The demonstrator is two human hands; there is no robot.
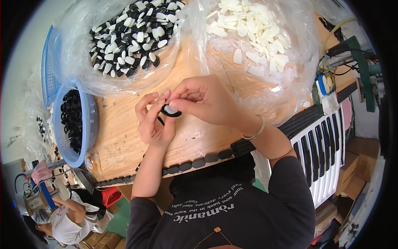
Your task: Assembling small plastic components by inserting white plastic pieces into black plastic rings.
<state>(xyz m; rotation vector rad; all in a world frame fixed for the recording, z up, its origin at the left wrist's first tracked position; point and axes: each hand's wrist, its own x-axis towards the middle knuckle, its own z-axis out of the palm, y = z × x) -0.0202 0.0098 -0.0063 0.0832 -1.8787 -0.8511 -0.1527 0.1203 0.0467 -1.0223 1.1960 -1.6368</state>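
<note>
Above the wooden table, my left hand (155, 122) is closed on a small black oval part (177, 115), its fingertips around the rim. A smooth white insert (170, 109) shows inside the black rim. From the right reaches my right hand (205, 101), thumb and fingers pinched together at the white insert, the thumb lying against its face. My right fingers partly hide the upper side of the part, so its exact fit there cannot be seen.
A see-through bag holds many black-and-white oval pieces (128, 41); another has white flat pieces (257, 27). At left, a blue basin (92, 124) contains black parts (71, 118). Black ovals (198, 163) line the table's near edge. A co-worker (72, 220) is at lower left.
</note>
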